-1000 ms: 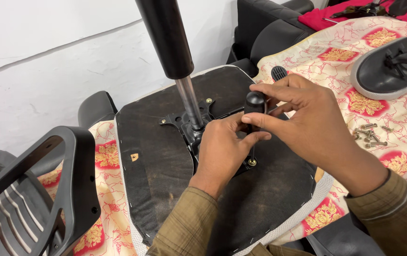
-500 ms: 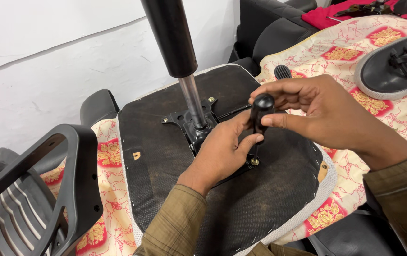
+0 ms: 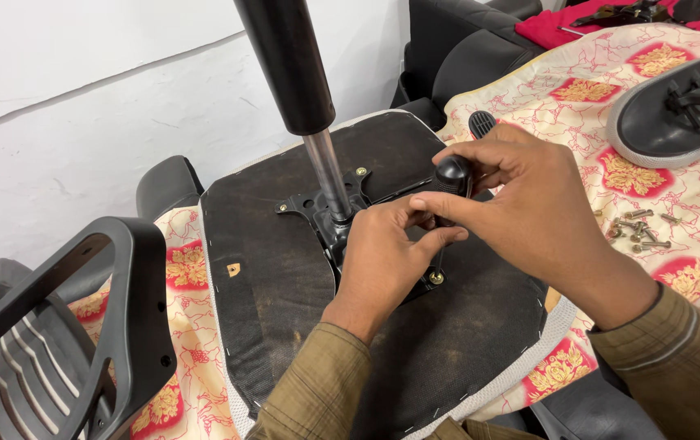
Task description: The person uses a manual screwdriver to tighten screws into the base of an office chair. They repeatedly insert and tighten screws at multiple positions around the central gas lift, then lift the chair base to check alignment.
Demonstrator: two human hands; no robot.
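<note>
— Where's the knob?
— The black knob [image 3: 452, 173] sits right of the chair's metal post [image 3: 330, 175] — pinched by the right hand [image 3: 529, 204].
— And the left hand [image 3: 386, 248]?
— Just below, fingers curled against the lever.

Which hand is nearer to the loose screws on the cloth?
The right. The right hand grips the black knob just left of the screws. The left hand rests on the seat mechanism, further left, with the right hand between it and them.
</note>
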